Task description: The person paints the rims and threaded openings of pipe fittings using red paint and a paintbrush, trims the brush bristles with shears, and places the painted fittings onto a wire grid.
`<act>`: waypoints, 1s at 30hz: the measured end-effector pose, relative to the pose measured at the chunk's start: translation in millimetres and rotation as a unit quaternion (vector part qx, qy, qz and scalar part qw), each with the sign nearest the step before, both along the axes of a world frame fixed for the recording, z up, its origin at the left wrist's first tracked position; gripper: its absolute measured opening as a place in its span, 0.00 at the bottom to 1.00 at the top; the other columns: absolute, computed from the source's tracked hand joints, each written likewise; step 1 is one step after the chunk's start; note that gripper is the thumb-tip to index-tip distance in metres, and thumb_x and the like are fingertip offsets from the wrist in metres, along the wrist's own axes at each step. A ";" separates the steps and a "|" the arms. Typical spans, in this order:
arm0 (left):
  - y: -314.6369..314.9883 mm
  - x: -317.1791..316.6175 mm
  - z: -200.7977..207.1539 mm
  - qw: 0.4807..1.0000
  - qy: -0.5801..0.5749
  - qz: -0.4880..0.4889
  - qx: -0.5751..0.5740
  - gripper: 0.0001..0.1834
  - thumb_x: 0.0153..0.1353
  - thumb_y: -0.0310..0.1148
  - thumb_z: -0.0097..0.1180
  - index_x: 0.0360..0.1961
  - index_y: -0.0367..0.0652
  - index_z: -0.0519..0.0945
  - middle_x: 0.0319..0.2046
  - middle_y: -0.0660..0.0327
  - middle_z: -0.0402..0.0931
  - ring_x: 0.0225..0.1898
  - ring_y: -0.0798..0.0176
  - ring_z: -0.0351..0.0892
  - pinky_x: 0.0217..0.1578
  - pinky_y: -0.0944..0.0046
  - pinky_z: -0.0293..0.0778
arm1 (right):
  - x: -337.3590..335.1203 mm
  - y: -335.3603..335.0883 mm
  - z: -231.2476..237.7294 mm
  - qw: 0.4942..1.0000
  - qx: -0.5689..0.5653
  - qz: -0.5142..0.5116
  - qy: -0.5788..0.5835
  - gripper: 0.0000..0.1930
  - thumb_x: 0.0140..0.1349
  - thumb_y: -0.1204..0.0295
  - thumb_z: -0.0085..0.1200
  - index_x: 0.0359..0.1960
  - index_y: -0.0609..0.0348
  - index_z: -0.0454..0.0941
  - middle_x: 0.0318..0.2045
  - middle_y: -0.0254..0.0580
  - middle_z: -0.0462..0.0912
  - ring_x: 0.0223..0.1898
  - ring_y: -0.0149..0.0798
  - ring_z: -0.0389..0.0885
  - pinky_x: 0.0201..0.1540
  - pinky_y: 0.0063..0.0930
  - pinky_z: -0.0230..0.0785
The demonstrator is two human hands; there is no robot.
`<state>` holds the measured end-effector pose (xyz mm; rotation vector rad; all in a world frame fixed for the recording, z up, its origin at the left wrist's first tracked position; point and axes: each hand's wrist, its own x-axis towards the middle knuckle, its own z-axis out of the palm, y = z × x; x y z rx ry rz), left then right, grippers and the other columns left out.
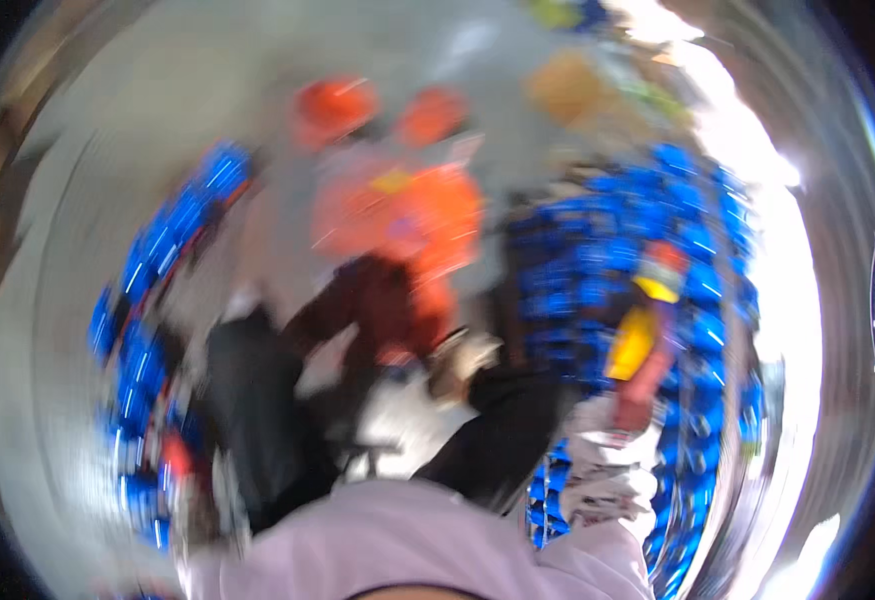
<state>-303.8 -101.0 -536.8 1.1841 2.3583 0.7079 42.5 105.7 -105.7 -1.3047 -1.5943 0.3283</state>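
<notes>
My right hand (637, 402), smeared by motion, is closed round a long yellow and red tool (634, 342) whose kind I cannot make out. The hand and the tool are above many blue parts (597, 210) set close together on the right. Below that wrist lies pale, creased cloth (612, 470). At the lower left, my left hand (195, 505) is a dark blur beside a red patch (176, 455) and blue parts (137, 385). Its fingers cannot be told apart.
Orange-red containers (447, 215) stand on the grey floor ahead, with two round orange ones (335, 105) beyond them. A tan box (569, 90) lies further off to the right. My dark-trousered legs (267, 400) are bent in front. Strong light glares along the right side.
</notes>
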 end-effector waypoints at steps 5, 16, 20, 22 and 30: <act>88.6 -0.2 151.0 0.949 -0.026 -0.109 0.296 0.25 0.54 0.38 0.58 0.53 0.40 0.73 0.51 0.47 0.72 0.53 0.49 0.73 0.51 0.55 0.71 | 25.5 27.9 74.5 0.937 0.042 -0.029 -0.347 0.23 0.47 0.86 0.57 0.48 0.53 0.76 0.38 0.50 0.81 0.39 0.53 0.81 0.42 0.39 0.73; 219.0 -22.7 410.8 0.902 -0.072 -0.252 0.342 0.26 0.55 0.21 0.52 0.57 0.37 0.70 0.55 0.51 0.71 0.53 0.57 0.73 0.50 0.63 0.70 | 275.8 174.3 228.1 0.724 0.035 -0.361 -0.587 0.26 0.50 0.71 0.57 0.55 0.44 0.71 0.44 0.49 0.80 0.41 0.57 0.80 0.42 0.45 0.73; 261.3 44.3 381.5 0.873 -0.127 -0.292 0.370 0.30 0.55 0.18 0.50 0.62 0.36 0.67 0.56 0.54 0.70 0.54 0.59 0.72 0.51 0.63 0.69 | 364.9 206.3 202.7 0.758 -0.076 -0.417 -0.495 0.30 0.48 0.63 0.61 0.56 0.42 0.65 0.49 0.52 0.78 0.42 0.63 0.80 0.44 0.54 0.73; 273.3 65.0 362.9 0.898 -0.184 -0.234 0.324 0.30 0.56 0.18 0.49 0.63 0.36 0.66 0.54 0.56 0.70 0.52 0.61 0.72 0.53 0.64 0.67 | 409.3 210.7 174.4 0.773 -0.047 -0.437 -0.458 0.28 0.51 0.67 0.60 0.55 0.42 0.65 0.47 0.53 0.78 0.40 0.63 0.81 0.41 0.54 0.73; 281.2 46.6 348.1 0.902 -0.242 -0.222 0.282 0.26 0.60 0.23 0.50 0.62 0.35 0.67 0.51 0.55 0.74 0.51 0.61 0.74 0.52 0.64 0.69 | 388.1 165.0 186.8 0.785 0.099 -0.464 -0.398 0.21 0.56 0.69 0.55 0.52 0.39 0.70 0.34 0.49 0.81 0.29 0.59 0.81 0.28 0.51 0.71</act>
